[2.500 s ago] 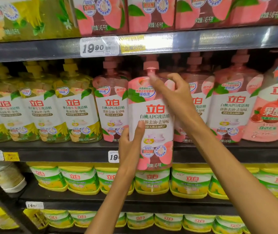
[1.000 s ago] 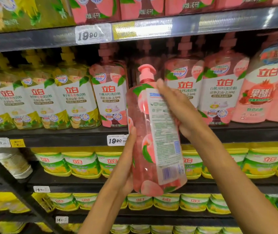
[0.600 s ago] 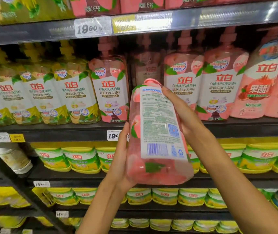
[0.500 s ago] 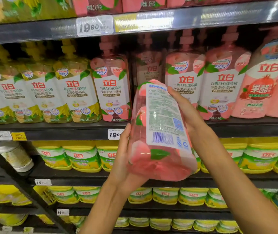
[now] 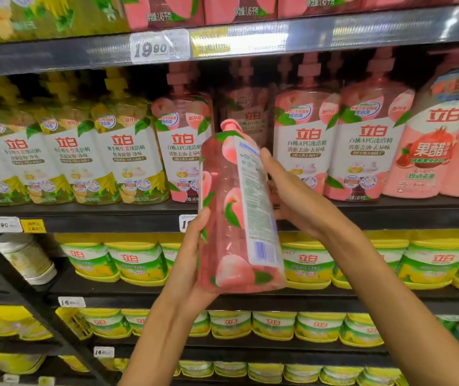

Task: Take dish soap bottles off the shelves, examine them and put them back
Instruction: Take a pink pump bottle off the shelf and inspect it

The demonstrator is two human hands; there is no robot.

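Pink dish soap bottle (image 5: 236, 218) is held in front of the middle shelf (image 5: 111, 218), back label showing. Left hand (image 5: 194, 263) cups its base; right hand (image 5: 292, 196) grips its side, fingers curled.

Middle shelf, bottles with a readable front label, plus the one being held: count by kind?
Yellow bottles: 4 (one cut off at left)
Peach bottles on the shelf: 4 (one set back)
Pomegranate bottles: 2 (one cut off at right)
Held peach bottle: 1
Total: 11
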